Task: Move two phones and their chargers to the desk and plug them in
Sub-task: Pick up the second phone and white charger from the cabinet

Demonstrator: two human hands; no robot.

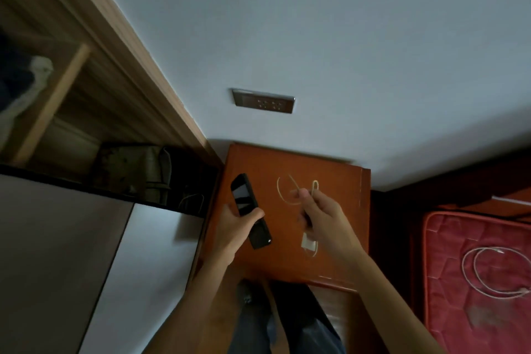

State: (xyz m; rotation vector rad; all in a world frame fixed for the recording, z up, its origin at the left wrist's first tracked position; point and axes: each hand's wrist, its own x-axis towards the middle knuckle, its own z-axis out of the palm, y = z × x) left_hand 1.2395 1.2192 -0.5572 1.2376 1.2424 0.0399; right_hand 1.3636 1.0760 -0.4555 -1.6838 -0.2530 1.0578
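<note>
Head view: left hand grips phone; right hand pinches cable, plug below fingers. Loose loops may snag, tugging cable free.

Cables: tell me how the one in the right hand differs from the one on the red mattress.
The held cable is pinched by the right hand over the nightstand; the mattress cable lies untouched on the red mattress. The held cable bends in loose loops; the mattress cable is a neat round coil. A white adapter shows by the held cable; none by the mattress cable. Both are thin and pale.
</note>
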